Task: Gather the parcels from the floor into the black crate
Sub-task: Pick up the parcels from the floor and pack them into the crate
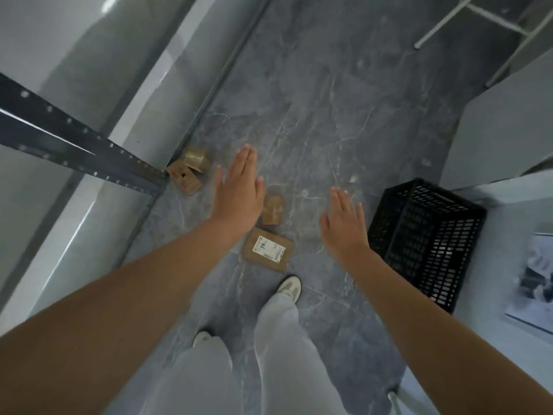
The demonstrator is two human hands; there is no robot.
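Observation:
Several brown cardboard parcels lie on the grey marbled floor. A flat parcel with a white label (267, 250) sits just ahead of my feet. A small taped parcel (273, 209) lies beyond it, partly hidden by my left hand (239, 193), which hovers above the floor with straight fingers and holds nothing. Two more parcels, a box (184, 176) and a tape-wrapped one (197, 159), rest by the shelf post at the left. My right hand (344, 223) is spread flat, empty, left of the black crate (425, 238). The lattice-walled crate stands on the floor at the right.
A dark metal shelf beam (74, 139) crosses the left side, with grey panels behind it. A grey cabinet (508, 130) stands behind the crate. White metal legs (484, 19) are at the top right. My shoes (288, 287) stand near the labelled parcel.

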